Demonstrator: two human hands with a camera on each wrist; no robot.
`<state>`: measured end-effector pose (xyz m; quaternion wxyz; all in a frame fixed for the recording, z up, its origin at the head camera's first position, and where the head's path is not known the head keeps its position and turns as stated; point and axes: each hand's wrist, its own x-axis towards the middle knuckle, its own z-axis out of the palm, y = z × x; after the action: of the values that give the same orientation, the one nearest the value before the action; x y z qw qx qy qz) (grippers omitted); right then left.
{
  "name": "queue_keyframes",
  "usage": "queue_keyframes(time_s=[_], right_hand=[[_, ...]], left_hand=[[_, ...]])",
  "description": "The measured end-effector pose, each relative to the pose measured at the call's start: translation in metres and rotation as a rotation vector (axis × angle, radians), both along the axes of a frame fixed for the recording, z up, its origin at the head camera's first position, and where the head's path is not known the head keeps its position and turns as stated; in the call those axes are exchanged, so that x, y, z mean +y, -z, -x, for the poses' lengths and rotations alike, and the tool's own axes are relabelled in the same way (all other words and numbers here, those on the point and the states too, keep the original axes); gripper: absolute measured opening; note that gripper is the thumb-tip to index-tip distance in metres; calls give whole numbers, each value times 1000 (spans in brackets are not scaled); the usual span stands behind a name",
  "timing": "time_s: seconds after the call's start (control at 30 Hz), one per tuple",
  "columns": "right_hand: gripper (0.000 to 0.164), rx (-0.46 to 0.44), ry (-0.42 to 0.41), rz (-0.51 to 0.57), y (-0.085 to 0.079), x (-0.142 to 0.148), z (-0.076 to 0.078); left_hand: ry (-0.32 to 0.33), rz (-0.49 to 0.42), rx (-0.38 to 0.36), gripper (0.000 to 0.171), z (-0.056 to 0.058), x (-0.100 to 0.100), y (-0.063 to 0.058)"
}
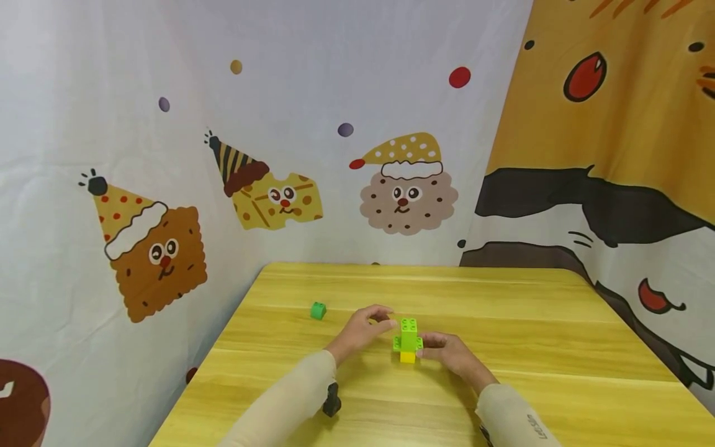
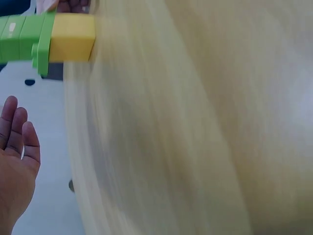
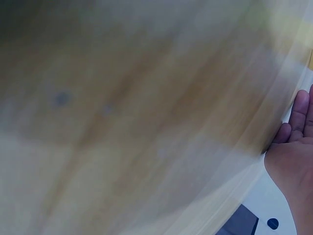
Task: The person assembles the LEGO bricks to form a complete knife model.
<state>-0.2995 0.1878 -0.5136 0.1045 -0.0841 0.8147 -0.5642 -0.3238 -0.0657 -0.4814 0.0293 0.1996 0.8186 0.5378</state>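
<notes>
A stack of toy bricks [image 1: 409, 338] stands upright at the middle of the table. Its bottom is a yellow brick [image 2: 73, 36], with a wider green plate [image 2: 44, 43] above it and lighter green bricks [image 2: 22, 36] on top. My right hand [image 1: 451, 355] holds the stack from the right, thumb and forefinger at the plate's end. To the left of the stack, my left hand [image 1: 364, 330] is raised with fingers loosely bent and nothing in them. Its fingertips are a small gap from the bricks. The right wrist view shows the right hand's outer fingers [image 3: 299, 115] extended; the stack is outside that view.
A darker green brick [image 1: 318, 310] lies apart toward the back left of the wooden table [image 1: 503, 304]. Behind the table hangs a white curtain [image 1: 335, 81] printed with cartoon figures, which also runs along the left side.
</notes>
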Motion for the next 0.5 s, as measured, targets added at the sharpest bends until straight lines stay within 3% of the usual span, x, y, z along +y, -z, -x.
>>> queue_keyframes(time_s=[0.3, 0.5], right_hand=[[51, 8, 11, 11, 2, 0, -1], [51, 8, 14, 10, 2, 0, -2]], left_hand=[[-115, -21, 1, 36, 20, -38, 3], [-225, -42, 8, 36, 30, -70, 1]])
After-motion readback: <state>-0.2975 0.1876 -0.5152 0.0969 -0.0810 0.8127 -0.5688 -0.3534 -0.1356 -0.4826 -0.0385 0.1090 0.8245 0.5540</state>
